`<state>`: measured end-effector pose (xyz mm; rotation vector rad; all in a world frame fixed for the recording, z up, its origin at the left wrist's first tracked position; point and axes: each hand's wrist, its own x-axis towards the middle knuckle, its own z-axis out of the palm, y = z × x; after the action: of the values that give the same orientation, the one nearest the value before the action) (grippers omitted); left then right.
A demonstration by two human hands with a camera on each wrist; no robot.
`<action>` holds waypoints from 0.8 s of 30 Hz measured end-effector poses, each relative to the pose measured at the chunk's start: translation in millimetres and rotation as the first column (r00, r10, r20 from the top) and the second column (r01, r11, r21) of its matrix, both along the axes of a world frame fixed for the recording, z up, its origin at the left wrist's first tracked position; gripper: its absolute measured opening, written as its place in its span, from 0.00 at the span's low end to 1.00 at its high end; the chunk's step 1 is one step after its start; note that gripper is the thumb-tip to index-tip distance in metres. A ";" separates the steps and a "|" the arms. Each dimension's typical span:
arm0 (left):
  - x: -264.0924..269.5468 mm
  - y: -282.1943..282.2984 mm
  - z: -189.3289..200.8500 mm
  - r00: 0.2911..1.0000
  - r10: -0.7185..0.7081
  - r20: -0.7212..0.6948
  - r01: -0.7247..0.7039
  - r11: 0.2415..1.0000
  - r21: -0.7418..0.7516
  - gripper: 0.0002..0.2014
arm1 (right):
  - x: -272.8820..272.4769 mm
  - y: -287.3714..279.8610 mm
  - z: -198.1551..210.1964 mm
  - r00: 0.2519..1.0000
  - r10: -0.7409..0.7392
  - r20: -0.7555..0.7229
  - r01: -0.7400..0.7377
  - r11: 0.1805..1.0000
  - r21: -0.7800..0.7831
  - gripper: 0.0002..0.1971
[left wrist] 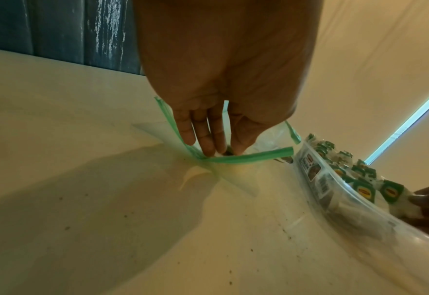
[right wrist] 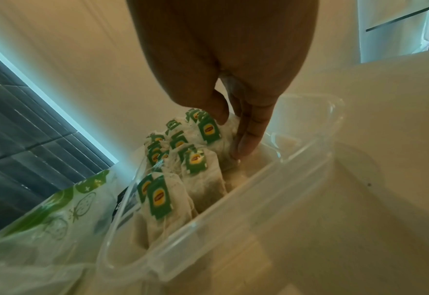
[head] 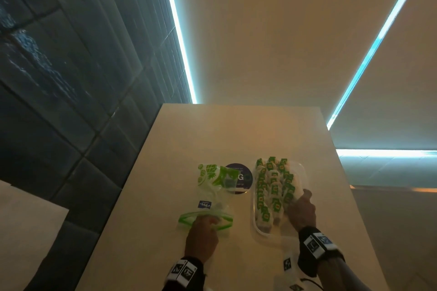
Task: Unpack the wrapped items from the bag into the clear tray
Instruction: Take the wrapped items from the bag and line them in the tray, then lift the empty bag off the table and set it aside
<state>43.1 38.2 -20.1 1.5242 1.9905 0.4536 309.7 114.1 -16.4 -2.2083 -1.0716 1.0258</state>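
A clear zip bag with green print lies on the table, its green zip rim spread apart. My left hand reaches into the bag's mouth with straight fingers and presses the rim onto the table. To the right stands the clear tray, packed with several tea bags that carry green and yellow tags. My right hand is inside the tray at its right side. Its thumb and fingers pinch one tea bag that stands among the others. I cannot see whether anything is left inside the bag.
A dark round sticker lies on the table between bag and tray, partly under the bag. The beige table stretches away bare beyond them. Its left edge drops to dark tiles. A white paper tag lies beside my right wrist.
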 end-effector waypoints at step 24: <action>8.8 43.8 -27.7 0.832 -0.414 -0.370 0.350 0.908 -0.229 0.21 | -106.9 -15.3 14.8 0.597 0.729 0.335 -0.789 0.608 0.083 0.12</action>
<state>52.0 82.0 -47.8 1.9817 1.8803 -0.2038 202.8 98.8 -1.6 -1.6991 -2.2800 0.8382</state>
